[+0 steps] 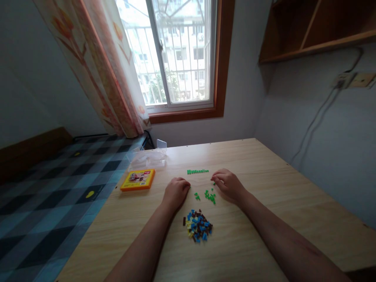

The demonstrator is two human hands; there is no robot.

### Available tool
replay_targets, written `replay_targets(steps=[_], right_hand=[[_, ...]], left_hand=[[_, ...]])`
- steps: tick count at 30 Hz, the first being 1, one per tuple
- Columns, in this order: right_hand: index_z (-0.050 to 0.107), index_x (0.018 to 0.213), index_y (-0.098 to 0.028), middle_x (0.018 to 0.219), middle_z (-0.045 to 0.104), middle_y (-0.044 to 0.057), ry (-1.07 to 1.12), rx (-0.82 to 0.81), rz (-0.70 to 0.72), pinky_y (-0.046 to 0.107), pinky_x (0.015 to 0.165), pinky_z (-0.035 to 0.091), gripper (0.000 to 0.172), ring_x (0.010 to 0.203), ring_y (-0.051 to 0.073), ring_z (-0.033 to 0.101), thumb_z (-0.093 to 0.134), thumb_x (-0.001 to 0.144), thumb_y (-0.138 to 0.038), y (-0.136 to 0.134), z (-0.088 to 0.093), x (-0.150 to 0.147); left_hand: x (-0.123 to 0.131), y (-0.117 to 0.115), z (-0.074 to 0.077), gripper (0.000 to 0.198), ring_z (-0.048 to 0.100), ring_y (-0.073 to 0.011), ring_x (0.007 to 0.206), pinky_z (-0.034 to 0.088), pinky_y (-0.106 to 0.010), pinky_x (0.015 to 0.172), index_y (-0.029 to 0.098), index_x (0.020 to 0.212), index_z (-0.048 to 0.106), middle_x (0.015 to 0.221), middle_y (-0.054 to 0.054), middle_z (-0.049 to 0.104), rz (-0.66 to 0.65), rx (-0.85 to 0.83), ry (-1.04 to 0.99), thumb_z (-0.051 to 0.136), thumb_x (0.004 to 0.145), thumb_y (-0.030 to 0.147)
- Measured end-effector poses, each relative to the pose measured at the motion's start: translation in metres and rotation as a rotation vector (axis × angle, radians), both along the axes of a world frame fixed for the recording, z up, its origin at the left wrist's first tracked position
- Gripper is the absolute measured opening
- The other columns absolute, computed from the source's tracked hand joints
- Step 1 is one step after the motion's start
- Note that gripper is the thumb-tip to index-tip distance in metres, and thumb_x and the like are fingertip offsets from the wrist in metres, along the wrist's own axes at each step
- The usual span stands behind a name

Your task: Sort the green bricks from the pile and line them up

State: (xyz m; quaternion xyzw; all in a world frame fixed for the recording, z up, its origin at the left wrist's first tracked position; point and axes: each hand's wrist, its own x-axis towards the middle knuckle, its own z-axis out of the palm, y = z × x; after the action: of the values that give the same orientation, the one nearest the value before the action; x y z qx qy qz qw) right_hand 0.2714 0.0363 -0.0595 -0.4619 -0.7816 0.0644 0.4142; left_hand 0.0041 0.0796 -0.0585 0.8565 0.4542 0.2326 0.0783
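My left hand (176,191) rests on the table with its fingers curled closed, left of the loose green bricks; anything inside it is hidden. My right hand (227,183) is pinched closed at the right end of a row of small green bricks (197,171). Just under its fingers shows a green brick (214,183); I cannot tell whether it is held. Between my hands lies a loose scatter of green bricks (210,196), with a few more green bricks (197,196) to its left. Nearer to me is a mixed pile of blue, brown and pale yellow bricks (199,226).
An orange-yellow box (137,180) lies at the left table edge, with a clear plastic container (149,158) behind it. The wooden table (264,219) adjoins a bed with a checked cover (58,196). A window (182,58) is ahead, a wooden shelf (317,43) upper right.
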Motion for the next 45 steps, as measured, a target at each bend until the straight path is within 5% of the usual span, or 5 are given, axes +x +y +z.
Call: replay_targets(steps=[16, 22, 45], right_hand=[[0.07, 0.069, -0.017, 0.068, 0.064, 0.004, -0.176, -0.083, -0.021, 0.026, 0.066, 0.039, 0.037, 0.067, 0.015, 0.057, 0.053, 0.099, -0.03, -0.004, 0.013, 0.022], [0.08, 0.087, -0.021, 0.076, 0.072, 0.002, -0.183, -0.23, 0.076, 0.024, 0.065, 0.041, 0.016, 0.067, 0.013, 0.062, 0.064, 0.088, -0.02, -0.011, 0.015, 0.018], [0.08, 0.09, -0.022, 0.078, 0.073, 0.002, -0.154, -0.31, 0.083, 0.023, 0.064, 0.045, 0.02, 0.067, 0.013, 0.064, 0.064, 0.081, -0.014, -0.013, 0.012, 0.011]], left_hand=[[0.002, -0.006, 0.008, 0.012, 0.062, -0.0231, 0.093, 0.049, -0.036, 0.086, 0.021, 0.079, 0.074, 0.095, -0.007, 0.072, 0.03, 0.0, 0.06, 0.065, 0.087, 0.02], [0.003, -0.009, 0.012, 0.012, 0.061, -0.0242, 0.093, 0.049, -0.037, 0.085, 0.02, 0.077, 0.073, 0.094, -0.007, 0.071, 0.046, -0.008, 0.077, 0.066, 0.087, 0.023], [0.001, -0.005, 0.003, 0.015, 0.064, -0.0228, 0.097, 0.05, -0.036, 0.088, 0.024, 0.092, 0.079, 0.1, -0.005, 0.074, -0.074, -0.003, 0.003, 0.064, 0.089, 0.02]])
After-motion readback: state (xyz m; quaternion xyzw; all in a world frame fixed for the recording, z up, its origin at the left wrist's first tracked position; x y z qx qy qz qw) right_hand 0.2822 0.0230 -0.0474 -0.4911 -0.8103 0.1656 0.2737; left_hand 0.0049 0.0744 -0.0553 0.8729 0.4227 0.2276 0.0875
